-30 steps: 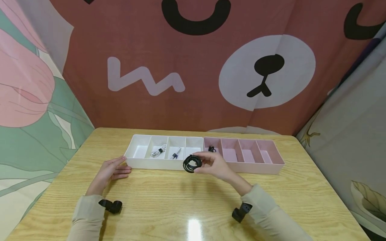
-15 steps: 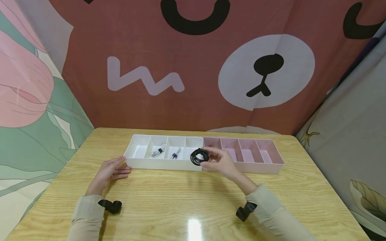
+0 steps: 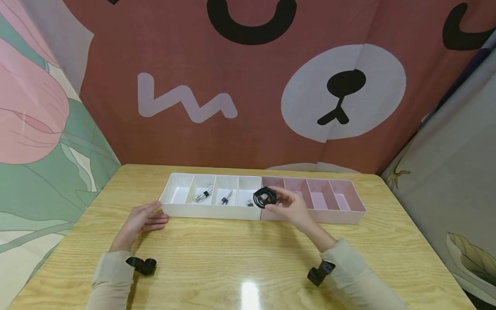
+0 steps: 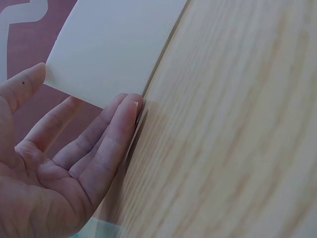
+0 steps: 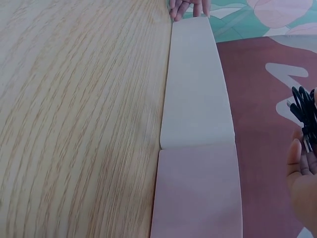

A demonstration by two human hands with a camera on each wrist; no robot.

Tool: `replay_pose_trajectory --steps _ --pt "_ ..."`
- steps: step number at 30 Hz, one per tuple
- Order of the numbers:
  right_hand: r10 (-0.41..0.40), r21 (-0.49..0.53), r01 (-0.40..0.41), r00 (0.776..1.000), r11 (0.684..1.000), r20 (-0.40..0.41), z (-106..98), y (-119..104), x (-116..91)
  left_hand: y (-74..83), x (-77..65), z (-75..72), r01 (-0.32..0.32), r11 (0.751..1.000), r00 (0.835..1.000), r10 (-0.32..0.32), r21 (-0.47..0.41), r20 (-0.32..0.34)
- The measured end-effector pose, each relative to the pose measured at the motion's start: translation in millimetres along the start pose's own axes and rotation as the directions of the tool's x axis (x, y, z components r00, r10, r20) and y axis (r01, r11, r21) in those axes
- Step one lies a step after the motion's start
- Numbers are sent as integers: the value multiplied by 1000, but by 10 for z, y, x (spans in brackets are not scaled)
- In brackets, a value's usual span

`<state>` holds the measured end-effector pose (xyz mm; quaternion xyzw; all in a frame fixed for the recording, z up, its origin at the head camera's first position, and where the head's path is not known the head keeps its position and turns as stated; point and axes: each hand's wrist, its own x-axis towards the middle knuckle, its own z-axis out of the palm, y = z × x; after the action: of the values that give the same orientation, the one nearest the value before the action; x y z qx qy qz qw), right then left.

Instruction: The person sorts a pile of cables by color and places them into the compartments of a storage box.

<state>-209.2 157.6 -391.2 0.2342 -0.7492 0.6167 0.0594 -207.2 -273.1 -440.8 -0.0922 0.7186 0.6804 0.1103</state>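
My right hand pinches a coiled black cable between thumb and fingers. The coil hangs over the seam between a white divided box and a pink divided box. In the right wrist view the cable shows a metal plug end. My left hand touches the white box's left end. Its fingers lie fairly straight along the end wall in the left wrist view. Inside the white box are a white coiled cable, a short tied cable and a small grey item.
Both boxes stand end to end near the back of a wooden table. A printed curtain hangs right behind the table. Each sleeve carries a black camera, on the left and on the right.
My right hand has moved right and slightly up with the black cable, from the white box's front toward the pink box, uncovering the small grey item. The left hand stays put.
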Motion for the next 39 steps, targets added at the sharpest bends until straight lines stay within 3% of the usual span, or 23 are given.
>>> replay_pose_trajectory --steps 11,29,39 --pt "37 20 -35 993 999 -113 -60 -13 -8 -1 -9 6 -8 1000 1000 8 4 -1" --pt "60 -60 -74 975 995 -216 -261 -50 15 -36 -4 2 -29 999 1000 29 37 -1" --pt "6 -106 -34 967 994 -254 -317 -219 28 -29 -2 -1 -25 1000 1000 25 10 -3"
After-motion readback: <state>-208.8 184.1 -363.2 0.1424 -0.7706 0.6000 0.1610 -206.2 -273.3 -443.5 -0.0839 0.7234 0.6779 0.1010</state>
